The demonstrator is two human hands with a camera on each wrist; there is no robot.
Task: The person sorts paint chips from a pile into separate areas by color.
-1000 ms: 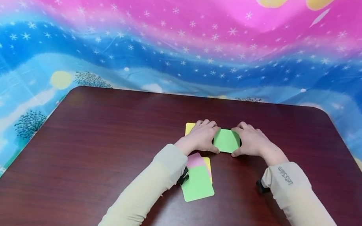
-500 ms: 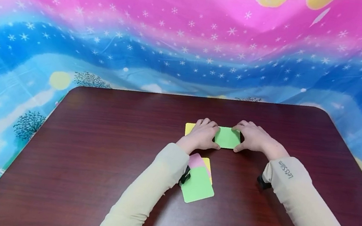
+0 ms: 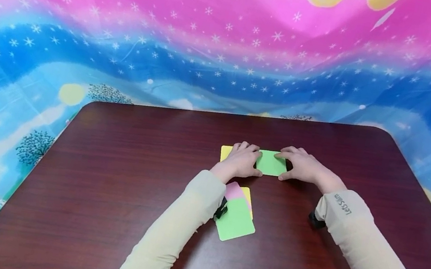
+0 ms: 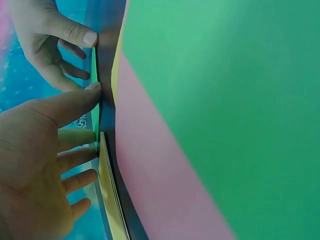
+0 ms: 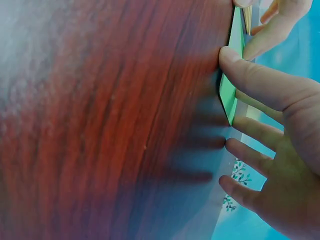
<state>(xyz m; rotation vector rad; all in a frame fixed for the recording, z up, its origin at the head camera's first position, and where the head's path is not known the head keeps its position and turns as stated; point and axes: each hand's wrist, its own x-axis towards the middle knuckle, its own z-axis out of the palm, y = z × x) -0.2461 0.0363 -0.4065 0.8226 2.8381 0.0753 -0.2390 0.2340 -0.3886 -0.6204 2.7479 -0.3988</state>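
Table (image 3: pixel 129 163): green card (image 3: pixel 271 164) in both curled hands (image 3: pixel 241 161) (image 3: pixel 305 167)

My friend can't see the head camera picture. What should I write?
A left hand and a right hand hold a green card at a dark brown table. Nearer lie overlapping green, pink and yellow cards; behind hangs snowflake-patterned cloth.
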